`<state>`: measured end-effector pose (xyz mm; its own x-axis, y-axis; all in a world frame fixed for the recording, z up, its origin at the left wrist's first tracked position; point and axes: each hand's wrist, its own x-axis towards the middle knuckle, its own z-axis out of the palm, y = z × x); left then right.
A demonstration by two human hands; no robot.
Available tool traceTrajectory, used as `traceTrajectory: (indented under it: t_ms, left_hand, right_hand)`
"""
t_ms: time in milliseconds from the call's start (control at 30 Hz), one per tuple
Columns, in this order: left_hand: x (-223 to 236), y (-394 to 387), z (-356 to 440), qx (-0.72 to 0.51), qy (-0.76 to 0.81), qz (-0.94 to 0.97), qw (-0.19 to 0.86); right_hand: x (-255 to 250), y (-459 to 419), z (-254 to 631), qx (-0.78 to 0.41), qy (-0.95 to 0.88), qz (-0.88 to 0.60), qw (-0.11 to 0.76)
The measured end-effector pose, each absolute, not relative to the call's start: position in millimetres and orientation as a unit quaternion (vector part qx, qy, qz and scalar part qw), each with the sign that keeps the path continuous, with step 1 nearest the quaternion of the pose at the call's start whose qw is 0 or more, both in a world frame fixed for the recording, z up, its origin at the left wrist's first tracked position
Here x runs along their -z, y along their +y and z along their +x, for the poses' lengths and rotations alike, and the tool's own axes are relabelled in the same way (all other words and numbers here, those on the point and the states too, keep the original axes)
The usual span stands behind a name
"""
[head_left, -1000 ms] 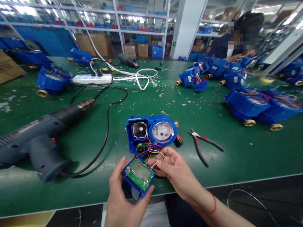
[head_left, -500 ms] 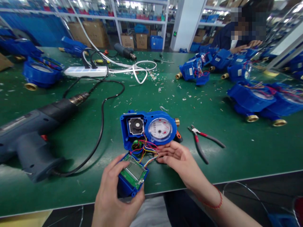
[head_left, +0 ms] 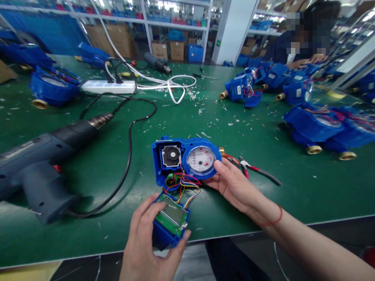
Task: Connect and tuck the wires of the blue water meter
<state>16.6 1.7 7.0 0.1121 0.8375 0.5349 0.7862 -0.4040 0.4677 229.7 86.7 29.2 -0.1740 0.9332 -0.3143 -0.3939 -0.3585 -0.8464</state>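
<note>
A blue water meter (head_left: 201,160) with a round dial lies open on the green bench, its square compartment showing a black round part. My right hand (head_left: 234,181) grips the meter's right side, thumb on the dial's rim and fingers under the body. Between thumb and fingers of my left hand (head_left: 150,234) is a blue cover with a green circuit board (head_left: 171,216) and a grey display. Red, yellow and white wires (head_left: 187,185) join the board to the meter. Cutting pliers (head_left: 260,170) lie partly hidden behind my right hand, by an orange-handled tool (head_left: 231,158).
A large heat gun (head_left: 55,156) lies at the left, its black cord running to a white power strip (head_left: 108,86). More blue meters (head_left: 313,125) stand at the right and far left. Another heat gun (head_left: 158,62) lies at the back. A person (head_left: 288,48) works across the bench.
My right hand has moved from the wires to the meter's right side and closed on it, now covering part of the pliers. My left hand still holds the cover with the board.
</note>
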Motion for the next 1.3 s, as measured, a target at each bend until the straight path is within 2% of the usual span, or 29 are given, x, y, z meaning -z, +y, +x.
traceTrajectory:
  t_ms: [167,400,567,733,867,1033,1300]
  left_hand:
    - [-5,-2,17,-0.374,0.562,0.736,0.04]
    - [-4,-2,24,-0.366,0.571,0.733,0.053]
    - [-2,-6,26,-0.358,0.573,0.734,0.067]
    - [-1,-8,28,-0.357,0.567,0.737,0.083]
    - [1,-9,26,-0.358,0.558,0.744,0.083]
    - [1,-10,23,-0.358,0.556,0.747,0.07]
    - [1,-6,21,-0.345,0.559,0.751,0.065]
  right_hand:
    - [-15,86,221,-0.69,-0.34,-0.402,0.497]
    - [-15,107,228,-0.652,-0.419,-0.449,0.444]
    - [-22,88,245,-0.517,-0.512,-0.554,0.404]
    - [-24,36,246,-0.355,-0.626,-0.587,0.37]
    - [-20,19,236,-0.28,-0.749,-0.5,0.334]
    - [-19,32,223,-0.151,-0.889,-0.387,0.192]
    - [-19,33,224,-0.014,-0.913,-0.36,0.193]
